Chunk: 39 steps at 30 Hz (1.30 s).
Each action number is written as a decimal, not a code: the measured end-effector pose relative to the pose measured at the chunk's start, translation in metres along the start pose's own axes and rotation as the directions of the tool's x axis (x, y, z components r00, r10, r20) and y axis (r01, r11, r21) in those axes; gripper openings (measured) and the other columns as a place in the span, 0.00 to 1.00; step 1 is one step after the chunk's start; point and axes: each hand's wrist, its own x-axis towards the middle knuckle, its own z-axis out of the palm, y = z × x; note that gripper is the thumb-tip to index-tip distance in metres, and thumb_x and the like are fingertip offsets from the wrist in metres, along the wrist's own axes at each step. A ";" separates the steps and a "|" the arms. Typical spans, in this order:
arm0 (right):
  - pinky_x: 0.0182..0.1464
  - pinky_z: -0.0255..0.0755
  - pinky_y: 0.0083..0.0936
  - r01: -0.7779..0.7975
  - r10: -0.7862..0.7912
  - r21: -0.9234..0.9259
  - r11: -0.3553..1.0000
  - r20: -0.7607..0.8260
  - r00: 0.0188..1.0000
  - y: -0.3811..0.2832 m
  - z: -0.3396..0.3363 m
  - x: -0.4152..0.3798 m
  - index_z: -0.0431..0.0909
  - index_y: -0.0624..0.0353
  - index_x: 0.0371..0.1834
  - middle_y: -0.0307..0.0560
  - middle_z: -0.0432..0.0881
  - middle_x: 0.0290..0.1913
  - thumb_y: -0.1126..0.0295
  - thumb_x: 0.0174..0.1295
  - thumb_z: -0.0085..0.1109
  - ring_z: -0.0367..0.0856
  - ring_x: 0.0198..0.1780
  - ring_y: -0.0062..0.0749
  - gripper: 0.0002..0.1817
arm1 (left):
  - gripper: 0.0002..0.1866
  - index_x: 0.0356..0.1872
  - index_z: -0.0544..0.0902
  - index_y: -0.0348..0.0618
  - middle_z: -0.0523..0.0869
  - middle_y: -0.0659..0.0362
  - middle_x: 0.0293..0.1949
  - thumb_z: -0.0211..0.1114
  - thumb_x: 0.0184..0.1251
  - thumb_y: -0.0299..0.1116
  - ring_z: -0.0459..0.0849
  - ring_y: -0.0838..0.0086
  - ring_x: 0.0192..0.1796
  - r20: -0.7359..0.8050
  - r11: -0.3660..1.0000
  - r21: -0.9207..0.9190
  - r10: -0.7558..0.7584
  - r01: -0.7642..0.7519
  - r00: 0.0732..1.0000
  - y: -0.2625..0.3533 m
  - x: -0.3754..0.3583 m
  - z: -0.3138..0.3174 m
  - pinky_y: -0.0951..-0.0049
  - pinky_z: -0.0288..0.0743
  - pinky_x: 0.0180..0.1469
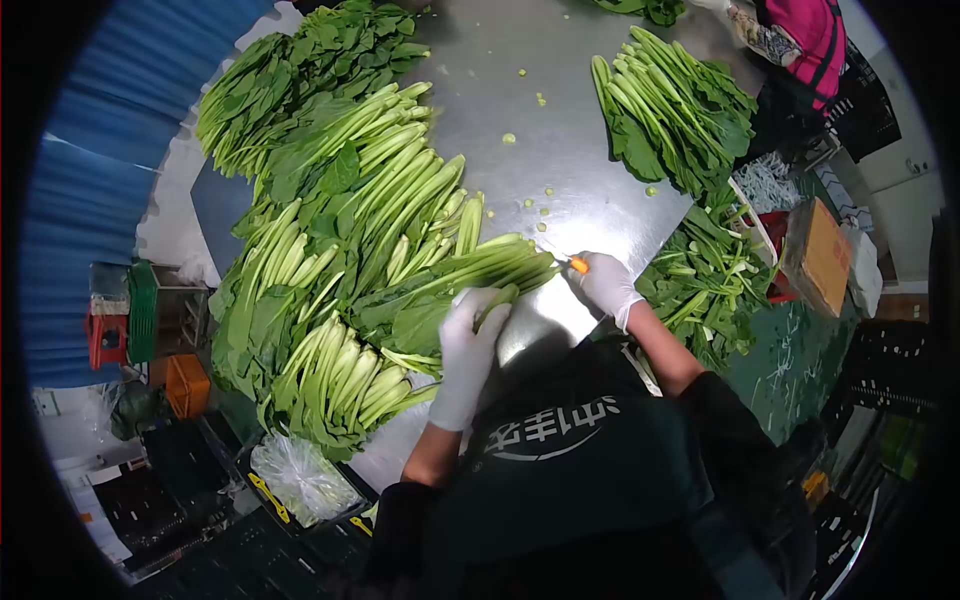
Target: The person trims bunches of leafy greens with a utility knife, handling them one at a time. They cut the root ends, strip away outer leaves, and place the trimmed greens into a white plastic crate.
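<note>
My left hand point(467, 345), in a white glove, is closed around a leafy green stalk point(508, 296) at the near side of the metal table. Just beyond it lies a bunch of leafy greens point(470, 268), its pale stem ends pointing right. My right hand point(608, 290), also gloved, is closed on a small knife point(579, 265) whose orange handle shows. The thin blade is hard to make out, close to the stem ends. Large rows of the same greens point(390, 180) cover the table's left side.
More greens point(675, 110) lie at the far right, and trimmed leaves point(705, 280) are heaped beside my right arm. Small cut bits point(509, 138) dot the metal table point(480, 80). A co-worker in a pink garment point(808, 45) stands at the far right. A plastic-lined crate point(300, 480) is at lower left.
</note>
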 end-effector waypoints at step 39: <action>0.40 0.74 0.33 0.587 -0.577 0.001 0.810 -0.181 0.796 -0.054 -0.002 -0.017 0.77 0.59 0.44 0.55 0.80 0.36 0.71 0.57 0.60 0.81 0.36 0.50 0.12 | 0.17 0.33 0.84 0.43 0.84 0.57 0.31 0.77 0.39 0.35 0.80 0.62 0.33 -0.072 0.726 0.647 0.361 -0.233 0.930 0.021 0.043 -0.012 0.68 0.75 0.36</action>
